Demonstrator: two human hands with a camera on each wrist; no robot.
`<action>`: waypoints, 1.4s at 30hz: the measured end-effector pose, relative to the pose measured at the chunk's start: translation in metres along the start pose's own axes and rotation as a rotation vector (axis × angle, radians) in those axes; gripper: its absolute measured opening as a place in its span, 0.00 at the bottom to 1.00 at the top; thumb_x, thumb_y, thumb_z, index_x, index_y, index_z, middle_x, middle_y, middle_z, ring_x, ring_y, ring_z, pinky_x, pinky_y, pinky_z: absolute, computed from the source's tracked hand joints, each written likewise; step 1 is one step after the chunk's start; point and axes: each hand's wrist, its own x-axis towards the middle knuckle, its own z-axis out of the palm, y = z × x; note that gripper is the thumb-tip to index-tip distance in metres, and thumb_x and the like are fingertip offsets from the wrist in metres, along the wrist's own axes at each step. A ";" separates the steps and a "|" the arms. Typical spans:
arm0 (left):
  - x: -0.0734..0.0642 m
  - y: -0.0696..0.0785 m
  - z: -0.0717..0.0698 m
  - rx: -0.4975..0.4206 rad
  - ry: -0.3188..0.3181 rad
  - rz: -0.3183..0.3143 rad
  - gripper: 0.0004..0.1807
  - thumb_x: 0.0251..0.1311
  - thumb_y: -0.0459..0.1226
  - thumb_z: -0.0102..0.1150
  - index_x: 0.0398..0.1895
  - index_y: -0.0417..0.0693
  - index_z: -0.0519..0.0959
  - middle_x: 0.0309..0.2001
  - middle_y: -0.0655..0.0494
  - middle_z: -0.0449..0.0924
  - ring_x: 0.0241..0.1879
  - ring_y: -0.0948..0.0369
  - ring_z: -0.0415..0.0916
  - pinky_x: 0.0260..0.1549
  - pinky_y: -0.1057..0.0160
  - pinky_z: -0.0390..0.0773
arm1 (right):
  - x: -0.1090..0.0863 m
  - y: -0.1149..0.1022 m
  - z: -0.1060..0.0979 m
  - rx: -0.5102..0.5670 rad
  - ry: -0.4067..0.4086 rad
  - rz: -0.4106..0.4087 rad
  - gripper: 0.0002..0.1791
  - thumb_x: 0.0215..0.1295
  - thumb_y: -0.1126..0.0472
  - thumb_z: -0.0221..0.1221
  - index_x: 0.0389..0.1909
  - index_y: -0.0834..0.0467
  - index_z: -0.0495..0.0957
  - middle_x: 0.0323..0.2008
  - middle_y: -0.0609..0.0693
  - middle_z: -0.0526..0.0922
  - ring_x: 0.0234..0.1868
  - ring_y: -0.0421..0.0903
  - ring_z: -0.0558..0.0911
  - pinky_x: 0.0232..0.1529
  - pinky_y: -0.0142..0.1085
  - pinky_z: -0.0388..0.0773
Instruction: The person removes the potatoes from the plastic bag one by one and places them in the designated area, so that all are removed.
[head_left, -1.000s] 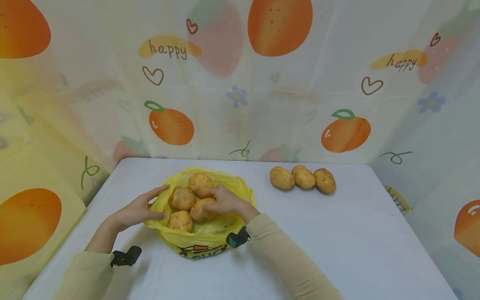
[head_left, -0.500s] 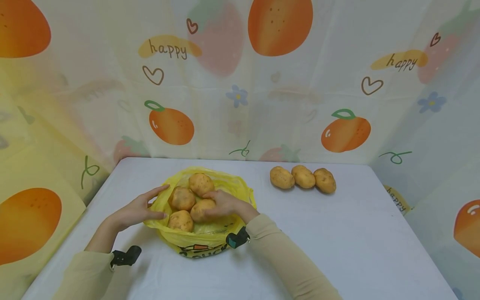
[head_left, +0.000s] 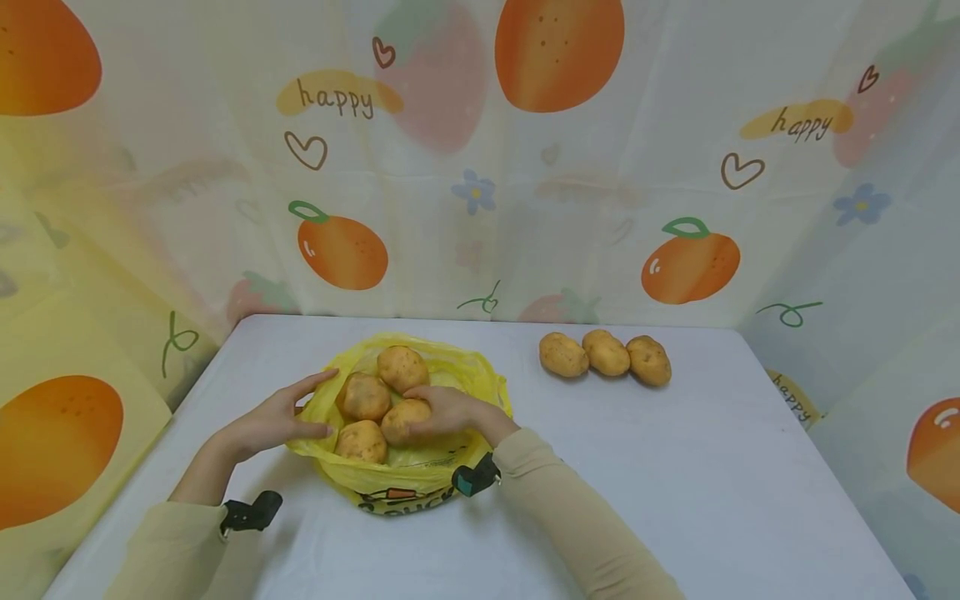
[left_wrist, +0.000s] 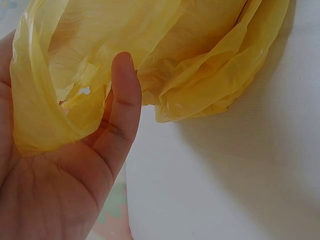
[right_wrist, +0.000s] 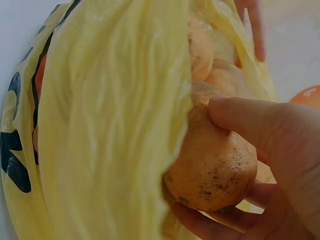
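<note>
A yellow plastic bag (head_left: 442, 481) stands with its mouth wide on the table, several potatoes (head_left: 367, 397) showing inside. My right hand (head_left: 453, 408) reaches over the right rim and grips one potato (right_wrist: 220, 150), thumb on its near face and fingers around the far side. The potato sits among the others in the bag. My left hand (head_left: 266, 421) is at the bag's left rim, thumb and fingers spread. In the left wrist view, the folded yellow rim (left_wrist: 60, 132) lies against the palm beside the straight thumb (left_wrist: 125, 92); some fingers are hidden by plastic.
Three more potatoes (head_left: 606, 354) lie in a row at the back of the white-covered table (head_left: 675, 475), right of the bag. A fruit-printed curtain (head_left: 480, 250) hangs behind the table and along both sides.
My right hand has shifted very slightly on the potato it grips, which barely moves. My left hand, the bag and the three potatoes on the table stay in place.
</note>
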 end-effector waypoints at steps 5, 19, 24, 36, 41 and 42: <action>0.000 0.000 0.000 0.014 0.005 0.000 0.48 0.51 0.43 0.66 0.72 0.52 0.48 0.72 0.45 0.38 0.64 0.41 0.54 0.47 0.57 0.71 | -0.001 0.001 0.000 0.043 0.027 -0.008 0.36 0.57 0.43 0.59 0.65 0.53 0.63 0.60 0.49 0.70 0.60 0.44 0.68 0.59 0.37 0.64; 0.001 -0.002 -0.001 -0.004 0.002 -0.010 0.48 0.51 0.43 0.66 0.72 0.54 0.48 0.72 0.45 0.39 0.64 0.40 0.54 0.47 0.56 0.71 | -0.006 0.001 -0.009 0.047 0.109 -0.102 0.35 0.56 0.45 0.61 0.63 0.53 0.66 0.59 0.46 0.71 0.58 0.42 0.70 0.57 0.37 0.66; 0.002 -0.002 -0.001 0.013 0.011 -0.008 0.48 0.50 0.43 0.66 0.72 0.55 0.49 0.72 0.46 0.39 0.65 0.40 0.53 0.49 0.54 0.70 | -0.010 0.001 -0.011 0.055 0.147 -0.089 0.34 0.56 0.47 0.61 0.64 0.52 0.65 0.59 0.46 0.71 0.59 0.43 0.69 0.57 0.38 0.66; 0.002 -0.002 0.001 -0.005 0.008 -0.008 0.48 0.51 0.42 0.66 0.72 0.54 0.48 0.72 0.46 0.39 0.64 0.42 0.54 0.47 0.58 0.72 | -0.024 -0.005 -0.017 0.111 0.259 -0.028 0.35 0.51 0.48 0.62 0.63 0.45 0.67 0.61 0.43 0.70 0.58 0.43 0.70 0.54 0.40 0.68; 0.002 -0.003 0.000 -0.001 0.009 -0.008 0.48 0.51 0.42 0.66 0.72 0.54 0.48 0.72 0.46 0.39 0.64 0.42 0.54 0.47 0.57 0.71 | -0.031 -0.004 -0.018 0.116 0.272 -0.058 0.34 0.52 0.49 0.62 0.63 0.45 0.66 0.62 0.42 0.69 0.61 0.42 0.68 0.57 0.40 0.66; 0.002 -0.003 0.000 -0.002 0.009 -0.009 0.48 0.51 0.42 0.66 0.72 0.54 0.48 0.72 0.46 0.39 0.63 0.43 0.55 0.47 0.57 0.72 | -0.032 -0.004 -0.018 0.119 0.271 -0.064 0.34 0.52 0.49 0.62 0.64 0.45 0.66 0.62 0.42 0.69 0.60 0.42 0.68 0.57 0.40 0.66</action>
